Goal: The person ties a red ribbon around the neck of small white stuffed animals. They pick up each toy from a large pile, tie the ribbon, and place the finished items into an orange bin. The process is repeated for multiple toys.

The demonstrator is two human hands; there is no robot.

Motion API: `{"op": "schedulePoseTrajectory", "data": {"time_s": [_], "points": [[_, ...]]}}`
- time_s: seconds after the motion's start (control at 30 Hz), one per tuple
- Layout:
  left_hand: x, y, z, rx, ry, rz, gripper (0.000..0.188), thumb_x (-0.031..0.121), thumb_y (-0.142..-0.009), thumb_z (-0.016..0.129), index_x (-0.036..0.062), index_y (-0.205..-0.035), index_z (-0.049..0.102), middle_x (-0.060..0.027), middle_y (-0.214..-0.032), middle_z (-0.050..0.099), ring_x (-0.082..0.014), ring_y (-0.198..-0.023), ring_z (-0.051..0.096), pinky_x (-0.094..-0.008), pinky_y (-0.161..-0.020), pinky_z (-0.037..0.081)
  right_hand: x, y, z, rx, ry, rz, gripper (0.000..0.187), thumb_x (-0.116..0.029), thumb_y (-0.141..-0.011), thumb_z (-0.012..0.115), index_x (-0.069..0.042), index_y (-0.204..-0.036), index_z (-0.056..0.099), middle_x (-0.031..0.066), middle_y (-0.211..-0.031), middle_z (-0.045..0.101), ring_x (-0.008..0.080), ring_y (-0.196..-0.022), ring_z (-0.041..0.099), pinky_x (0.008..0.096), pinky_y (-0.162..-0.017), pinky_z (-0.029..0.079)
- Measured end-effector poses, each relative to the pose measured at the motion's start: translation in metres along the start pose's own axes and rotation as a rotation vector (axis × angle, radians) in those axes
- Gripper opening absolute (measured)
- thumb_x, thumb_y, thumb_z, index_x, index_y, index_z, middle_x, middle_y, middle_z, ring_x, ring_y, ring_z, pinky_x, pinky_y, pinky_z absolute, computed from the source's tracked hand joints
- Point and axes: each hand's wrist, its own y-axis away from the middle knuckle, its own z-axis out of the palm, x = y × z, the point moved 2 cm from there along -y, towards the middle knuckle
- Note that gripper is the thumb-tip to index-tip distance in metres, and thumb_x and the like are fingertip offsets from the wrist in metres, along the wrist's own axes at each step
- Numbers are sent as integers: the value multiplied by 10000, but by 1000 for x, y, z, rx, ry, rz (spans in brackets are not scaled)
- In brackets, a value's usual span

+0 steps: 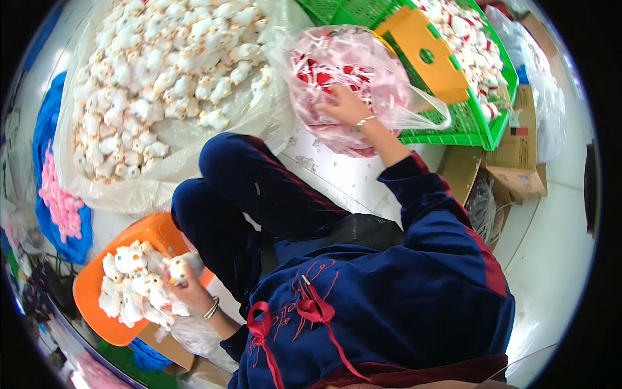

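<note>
My left hand (189,293) is closed around a small white plush toy (184,267), with its fingers and thumb on the toy's side. Beneath it, a pile of similar white plush toys (133,282) with orange marks rests on an orange plastic stool (97,303). Far from it, my right hand (345,107) reaches into the mouth of a clear, pinkish plastic bag (314,133). Its fingers are apart over red pieces with white strips (317,72); nothing shows gripped in them.
A large clear sheet (175,194) holds a heap of white plush toys (162,71). At the far right stands a green crate (447,136) of toys with red parts, an orange panel (424,52) beside them. A cardboard box (518,162) and pink toys (59,201) flank the area.
</note>
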Motion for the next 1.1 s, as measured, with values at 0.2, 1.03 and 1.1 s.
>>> {"op": "schedulePoseTrajectory", "data": {"time_s": [0.2,1.03,1.1], "points": [[99,-5,7,-223,243,430,612,-2,-806,710,40,-1351,435,-158,-1300,539,-296,-1194,570,-406,-989,519,-23,1,51,-143,409,187,744,-428,-719,789,-68,-1306,506,189,-1392,471,356,-1297,462,674,-969,394],[122,35,79,-1056,5,596,358,147,-776,781,46,-1064,594,-169,-1168,624,-366,-1086,591,-406,-916,496,108,-44,0,-105,411,71,498,-252,-810,684,-22,-1240,580,262,-1154,658,387,-1011,669,459,-903,520],[118,37,77,-1021,22,579,327,131,-781,769,50,-1054,609,-162,-1149,637,-354,-1081,602,-402,-919,501,83,-53,-8,-320,522,122,302,-225,-848,578,-59,-1073,692,247,-1088,679,393,-998,666,480,-889,528]]}}
